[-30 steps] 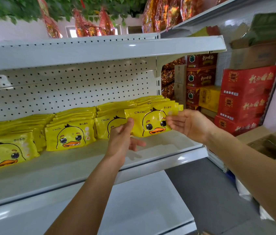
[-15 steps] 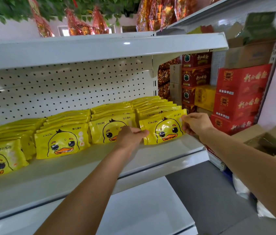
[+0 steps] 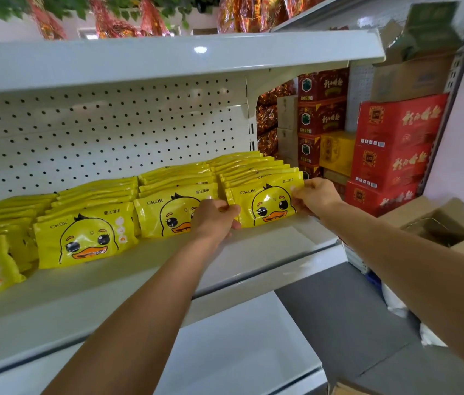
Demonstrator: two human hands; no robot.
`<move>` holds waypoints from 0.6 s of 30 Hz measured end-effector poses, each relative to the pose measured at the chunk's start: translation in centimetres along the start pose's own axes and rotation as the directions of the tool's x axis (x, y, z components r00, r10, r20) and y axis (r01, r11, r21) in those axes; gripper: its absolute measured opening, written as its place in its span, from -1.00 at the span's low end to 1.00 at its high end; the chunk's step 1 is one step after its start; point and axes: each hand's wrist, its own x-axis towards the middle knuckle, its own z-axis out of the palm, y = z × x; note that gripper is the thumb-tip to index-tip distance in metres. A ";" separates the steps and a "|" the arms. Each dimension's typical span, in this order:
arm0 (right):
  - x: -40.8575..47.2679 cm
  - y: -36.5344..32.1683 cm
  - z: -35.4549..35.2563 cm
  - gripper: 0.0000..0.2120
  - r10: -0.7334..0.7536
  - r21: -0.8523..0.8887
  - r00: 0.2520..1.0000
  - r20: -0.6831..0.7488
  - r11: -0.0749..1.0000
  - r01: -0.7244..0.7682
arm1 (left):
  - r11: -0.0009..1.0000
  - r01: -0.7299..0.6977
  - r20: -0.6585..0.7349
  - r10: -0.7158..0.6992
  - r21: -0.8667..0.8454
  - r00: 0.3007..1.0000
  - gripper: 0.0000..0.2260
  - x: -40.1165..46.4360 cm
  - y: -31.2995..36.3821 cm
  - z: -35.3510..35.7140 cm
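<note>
Both hands pinch the duck pack: left hand its left edge, right hand its right, squaring the duck pack upright against the rightmost stack on the shelf.

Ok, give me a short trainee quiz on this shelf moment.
1. True or false: the left hand and right hand hold the same duck pack by its side edges.
2. What stands to the right of the shelf? A red boxes; B bottles; C baskets.
3. What colour is that pack?
Key: 1 true; 2 A; 3 yellow.
</note>
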 end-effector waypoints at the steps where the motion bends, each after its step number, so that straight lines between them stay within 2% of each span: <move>1: -0.3 -0.1 -0.1 -0.72 0.005 0.010 1.000 0.004 1.000 -0.005 | 1.000 0.006 -0.013 -0.006 -0.015 1.000 -0.89 -0.3 0.1 0.0; 4: -1.7 -0.2 -0.6 -0.47 0.025 0.060 1.000 0.009 0.998 -0.026 | 0.998 0.014 -0.050 -0.017 -0.054 0.999 -0.76 -1.5 0.4 -0.2; 6: -3.4 -0.5 -1.3 -0.47 0.001 0.019 1.000 0.021 1.000 -0.002 | 0.998 -0.056 -0.092 0.059 0.033 0.994 -0.72 -2.5 0.4 -0.4; 9: -6.6 -0.4 -3.1 -0.56 -0.126 -0.193 0.991 0.052 0.972 0.133 | 0.933 -0.203 -0.126 0.249 0.298 0.960 -0.72 -5.0 0.4 -0.9; 11: -9.1 -0.1 -4.6 -0.59 -0.219 -0.370 0.971 0.094 0.898 0.238 | 0.891 -0.289 -0.110 0.346 0.350 0.932 -0.75 -7.3 0.5 -1.0; 14: -13.1 0.8 -7.2 -0.70 -0.305 -0.522 0.941 0.145 0.785 0.335 | 0.878 -0.391 -0.077 0.426 0.278 0.901 -0.82 -11.3 0.3 -0.3; 18: -18.2 4.2 -11.1 -0.76 -0.348 -0.636 0.921 0.175 0.675 0.375 | 0.906 -0.408 0.050 0.404 0.115 0.913 -0.84 -17.5 -0.4 2.5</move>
